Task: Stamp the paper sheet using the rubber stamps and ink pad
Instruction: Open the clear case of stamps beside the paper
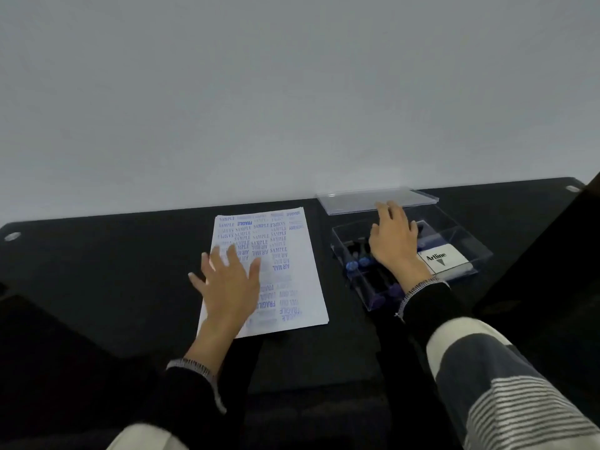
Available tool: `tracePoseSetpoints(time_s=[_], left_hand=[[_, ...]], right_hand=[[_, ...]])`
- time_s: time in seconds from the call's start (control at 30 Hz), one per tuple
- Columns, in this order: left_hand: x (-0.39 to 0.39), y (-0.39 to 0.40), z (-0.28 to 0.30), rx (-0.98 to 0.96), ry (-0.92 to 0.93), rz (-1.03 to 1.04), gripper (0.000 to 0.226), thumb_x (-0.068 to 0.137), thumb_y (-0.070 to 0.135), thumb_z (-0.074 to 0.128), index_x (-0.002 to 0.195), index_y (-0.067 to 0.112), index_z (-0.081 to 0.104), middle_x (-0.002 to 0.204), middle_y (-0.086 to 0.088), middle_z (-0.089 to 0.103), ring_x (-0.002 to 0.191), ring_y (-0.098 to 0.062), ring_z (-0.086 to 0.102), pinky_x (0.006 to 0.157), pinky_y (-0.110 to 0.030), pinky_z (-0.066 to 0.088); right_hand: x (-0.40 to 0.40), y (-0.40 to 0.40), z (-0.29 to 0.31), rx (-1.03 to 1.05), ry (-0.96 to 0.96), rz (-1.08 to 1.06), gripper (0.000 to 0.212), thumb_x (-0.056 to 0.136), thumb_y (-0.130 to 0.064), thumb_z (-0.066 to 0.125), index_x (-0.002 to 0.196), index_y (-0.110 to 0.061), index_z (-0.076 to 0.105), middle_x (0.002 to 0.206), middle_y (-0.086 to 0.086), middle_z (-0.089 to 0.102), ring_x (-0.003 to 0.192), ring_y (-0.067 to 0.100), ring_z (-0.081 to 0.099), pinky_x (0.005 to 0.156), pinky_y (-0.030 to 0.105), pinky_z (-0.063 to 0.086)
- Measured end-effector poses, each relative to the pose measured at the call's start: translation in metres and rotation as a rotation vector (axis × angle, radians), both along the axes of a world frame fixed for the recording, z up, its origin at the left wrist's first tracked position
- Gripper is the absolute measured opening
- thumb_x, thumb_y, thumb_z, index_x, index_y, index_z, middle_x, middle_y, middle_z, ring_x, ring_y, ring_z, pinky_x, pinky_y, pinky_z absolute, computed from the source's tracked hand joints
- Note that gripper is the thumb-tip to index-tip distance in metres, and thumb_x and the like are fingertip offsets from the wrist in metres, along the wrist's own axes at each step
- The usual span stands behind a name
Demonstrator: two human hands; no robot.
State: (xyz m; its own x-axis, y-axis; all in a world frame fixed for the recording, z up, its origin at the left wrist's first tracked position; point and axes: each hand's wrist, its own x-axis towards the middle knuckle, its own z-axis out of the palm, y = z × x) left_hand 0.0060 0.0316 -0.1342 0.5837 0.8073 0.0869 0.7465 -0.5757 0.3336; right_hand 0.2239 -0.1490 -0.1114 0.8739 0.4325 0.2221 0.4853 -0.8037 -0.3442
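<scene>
**Both hands down: one on the sheet, one over the stamp box**

Black tabletop (130, 287) against a pale grey wall. White paper sheet (292, 280) lies flat near the middle, already covered with blue impressions (SAMPLE, AIR MAIL, FRAGILE legible; others too blurred to read).

Left hand (227, 284): fingers straight and spread, palm resting flat on the lower left part of the sheet. It holds nothing.

Right hand (394, 241): reaches over the open clear plastic box (467, 235), which sits just right of the sheet. Fingers extended towards the far side of the box; whether the fingertips grip anything inside cannot be told from this view.

Inside the box: dark-handled rubber stamps with blue knobs (357, 264) in the near-left part, and a white "Artline" labelled ink pad (446, 258) in the right part.

The box's clear plastic lid (357, 199) lies flat on the tabletop just behind the box, by the wall.

Sleeves: dark cuffs with speckled trim, cream and blue striped above.
</scene>
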Motion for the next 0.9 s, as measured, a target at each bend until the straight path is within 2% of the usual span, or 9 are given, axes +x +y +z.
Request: tracePoseSetpoints(time_s=[0.07, 0.13, 0.2, 0.27, 0.33, 0.43, 0.6, 0.77, 0.9], left_hand=[[0.039, -0.006, 0.009, 0.09, -0.154, -0.169, 0.048, 0.103, 0.039, 0.035, 0.146, 0.018, 0.036, 0.156, -0.008, 0.025, 0.145, -0.029, 0.019, 0.116, -0.052, 0.015], [0.079, -0.008, 0.019, 0.031, -0.302, -0.415, 0.039, 0.103, 0.023, 0.04, 0.142, 0.017, 0.044, 0.152, -0.005, 0.035, 0.138, -0.025, 0.035, 0.114, -0.041, 0.027], [0.112, -0.006, 0.022, -0.049, -0.349, -0.636, 0.042, 0.102, 0.011, 0.041, 0.144, 0.015, 0.043, 0.151, -0.004, 0.036, 0.136, -0.023, 0.039, 0.11, -0.032, 0.032], [0.138, -0.001, 0.02, -0.052, -0.298, -0.765, 0.047, 0.1, 0.005, 0.042, 0.145, 0.016, 0.042, 0.152, -0.005, 0.035, 0.137, -0.023, 0.038, 0.111, -0.033, 0.033], [0.154, 0.002, 0.017, -0.044, -0.234, -0.803, 0.043, 0.099, 0.008, 0.047, 0.14, 0.019, 0.049, 0.146, -0.003, 0.045, 0.132, -0.022, 0.044, 0.107, -0.035, 0.037], [0.167, 0.002, 0.016, -0.065, -0.291, -0.772, 0.03, 0.097, 0.013, 0.053, 0.124, 0.018, 0.064, 0.126, -0.001, 0.063, 0.116, -0.019, 0.057, 0.097, -0.031, 0.044], [0.165, -0.001, 0.01, -0.123, -0.352, -0.795, 0.029, 0.093, 0.001, 0.054, 0.117, 0.009, 0.069, 0.12, -0.005, 0.067, 0.108, -0.015, 0.062, 0.093, -0.009, 0.04], [0.158, -0.006, -0.013, -0.107, -0.282, -0.768, 0.03, 0.092, 0.005, 0.061, 0.12, 0.011, 0.068, 0.129, -0.007, 0.063, 0.123, -0.022, 0.056, 0.103, -0.022, 0.036], [0.159, -0.009, -0.013, -0.043, -0.196, -0.791, 0.036, 0.1, 0.009, 0.049, 0.134, 0.015, 0.058, 0.142, -0.001, 0.053, 0.131, -0.02, 0.047, 0.1, -0.013, 0.032]], right_hand=[[0.0, -0.003, 0.0, -0.001, -0.001, 0.001, 0.051, 0.098, -0.02, 0.044, 0.146, -0.014, 0.027, 0.155, 0.012, 0.02, 0.144, 0.029, 0.018, 0.113, 0.054, 0.017], [0.003, -0.01, 0.003, -0.03, -0.01, -0.071, 0.051, 0.098, -0.024, 0.044, 0.144, -0.009, 0.028, 0.153, 0.014, 0.024, 0.142, 0.029, 0.021, 0.113, 0.052, 0.02], [0.008, -0.025, 0.003, -0.109, 0.005, -0.144, 0.045, 0.097, -0.028, 0.043, 0.136, -0.006, 0.039, 0.146, 0.017, 0.037, 0.137, 0.031, 0.031, 0.11, 0.048, 0.025], [0.011, -0.04, 0.0, -0.153, 0.017, -0.151, 0.037, 0.097, -0.034, 0.04, 0.117, -0.008, 0.058, 0.126, 0.016, 0.057, 0.123, 0.032, 0.046, 0.104, 0.041, 0.029], [0.009, -0.048, -0.001, -0.117, -0.001, -0.129, 0.037, 0.097, -0.036, 0.038, 0.103, -0.012, 0.066, 0.109, 0.014, 0.066, 0.113, 0.032, 0.052, 0.1, 0.037, 0.03], [0.003, -0.052, 0.0, -0.102, -0.05, -0.104, 0.034, 0.099, -0.033, 0.038, 0.105, -0.017, 0.068, 0.105, 0.013, 0.068, 0.11, 0.033, 0.053, 0.099, 0.037, 0.032], [-0.013, -0.068, -0.006, -0.115, -0.077, -0.161, 0.034, 0.099, -0.031, 0.037, 0.101, -0.017, 0.068, 0.099, 0.009, 0.07, 0.105, 0.032, 0.054, 0.101, 0.039, 0.031], [-0.016, -0.073, -0.011, -0.092, -0.063, -0.175, 0.033, 0.098, -0.03, 0.039, 0.097, -0.015, 0.068, 0.096, 0.01, 0.071, 0.104, 0.032, 0.054, 0.104, 0.041, 0.03], [-0.012, -0.07, -0.014, -0.082, -0.032, -0.192, 0.033, 0.099, -0.03, 0.037, 0.101, -0.017, 0.067, 0.1, 0.008, 0.07, 0.109, 0.03, 0.051, 0.106, 0.041, 0.024]])
